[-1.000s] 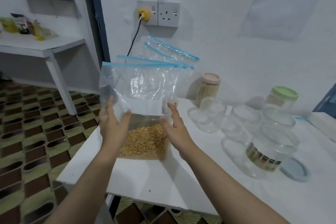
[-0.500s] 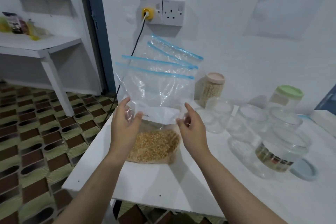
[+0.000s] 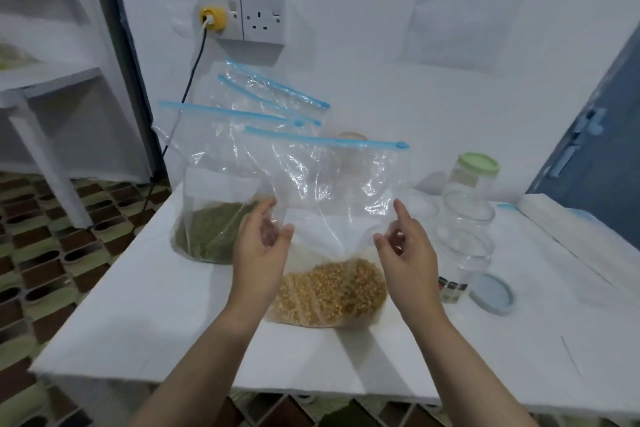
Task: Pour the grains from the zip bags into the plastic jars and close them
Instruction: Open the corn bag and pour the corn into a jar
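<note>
A clear zip bag (image 3: 332, 204) with a blue zip strip stands upright on the white table (image 3: 145, 315), with yellow grains (image 3: 329, 291) in its bottom. My left hand (image 3: 261, 250) pinches its left side and my right hand (image 3: 408, 246) grips its right side. Behind it to the left stands a second zip bag with green grains (image 3: 211, 232), and more zip bags (image 3: 263, 97) lean against the wall. Several clear plastic jars (image 3: 464, 239) stand to the right, partly hidden by the bag. One jar has a green lid (image 3: 478, 163).
A blue lid (image 3: 493, 293) lies flat on the table beside the jars. A wall socket with a yellow plug (image 3: 211, 15) and a black cable is above the bags. A white shelf table (image 3: 52, 87) stands at the left over a patterned floor.
The bag of yellow grains has moved to the right in both hands, uncovering the bag of green grains behind it. The camera view has shifted right and closer.
</note>
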Available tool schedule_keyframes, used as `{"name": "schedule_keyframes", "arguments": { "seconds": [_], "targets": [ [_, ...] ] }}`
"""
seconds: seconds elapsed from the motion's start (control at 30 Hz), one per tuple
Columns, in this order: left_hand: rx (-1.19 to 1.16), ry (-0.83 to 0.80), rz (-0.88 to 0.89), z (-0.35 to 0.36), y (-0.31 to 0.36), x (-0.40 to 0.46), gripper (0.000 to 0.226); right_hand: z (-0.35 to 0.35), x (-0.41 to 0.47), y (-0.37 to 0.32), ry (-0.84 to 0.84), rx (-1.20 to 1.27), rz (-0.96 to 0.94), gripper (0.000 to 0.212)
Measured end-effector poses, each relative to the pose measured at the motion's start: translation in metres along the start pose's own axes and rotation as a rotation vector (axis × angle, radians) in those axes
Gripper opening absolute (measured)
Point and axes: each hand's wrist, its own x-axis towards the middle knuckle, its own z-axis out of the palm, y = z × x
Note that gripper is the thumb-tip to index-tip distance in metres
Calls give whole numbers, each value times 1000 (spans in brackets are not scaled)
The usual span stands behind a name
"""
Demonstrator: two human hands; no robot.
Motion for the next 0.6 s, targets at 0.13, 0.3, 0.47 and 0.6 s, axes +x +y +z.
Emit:
{"name": "schedule_keyframes", "arguments": {
  "seconds": [0.13, 0.3, 0.47, 0.6],
  "targets": [
    [26, 3, -10, 18, -6, -12, 49, -18, -6, 3, -12, 26, 16, 63],
    [121, 56, 0, 20, -7, -24, 51, -27, -9, 5, -76, 87, 73, 69],
    [344, 93, 86, 22, -6, -36, 49, -32, 0, -3, -98, 200, 29, 64],
    [537, 113, 210, 26, -6, -34, 52, -29, 13, -14, -30, 289, -45, 62]
  ]
}}
